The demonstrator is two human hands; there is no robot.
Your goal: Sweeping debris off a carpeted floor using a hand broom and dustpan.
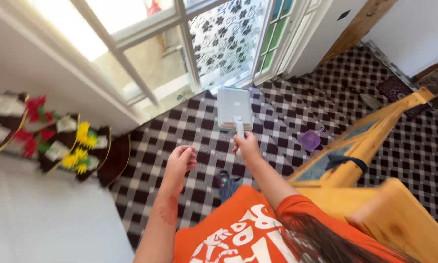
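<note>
My right hand (246,144) grips the short handle of a white rectangular flat-headed cleaning tool (235,108), raised toward the window glass (155,63). My left hand (181,159) hangs loosely curled beside it, holding nothing, with a reddish pattern on the forearm. I wear an orange shirt with white print. A foot in a dark sandal (223,181) shows below on the black-and-white checked carpet (189,131).
A yellow wooden table with a glass top (370,146) stands at the right. A small purple spray bottle (310,140) lies on the carpet. Cushions with red and yellow flower patterns (58,141) line the left, above a white surface (43,219).
</note>
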